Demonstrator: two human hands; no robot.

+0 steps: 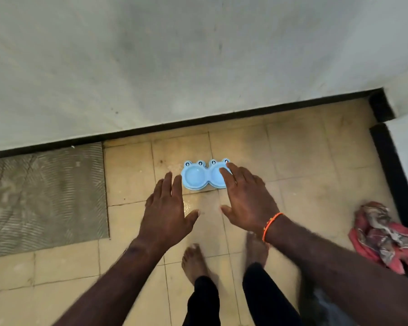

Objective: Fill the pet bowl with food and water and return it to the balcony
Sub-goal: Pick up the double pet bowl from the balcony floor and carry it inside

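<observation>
A light blue double pet bowl [196, 176] with frog-eye knobs lies on the yellow floor tiles, close to the white wall. Both of its round cups look bare inside. My left hand [166, 207] hovers palm down just left of and nearer than the bowl, fingers spread, holding nothing. My right hand [246, 196], with an orange thread band at the wrist, is stretched over the bowl's right cup and hides part of it. Whether its fingertips touch the bowl, I cannot tell.
A white wall [198, 67] with a black skirting strip runs behind the bowl. A grey ribbed patch of floor [45, 196] lies at the left. A crumpled pink cloth [384, 236] sits at the right by a dark threshold. My bare feet [194, 262] stand below the hands.
</observation>
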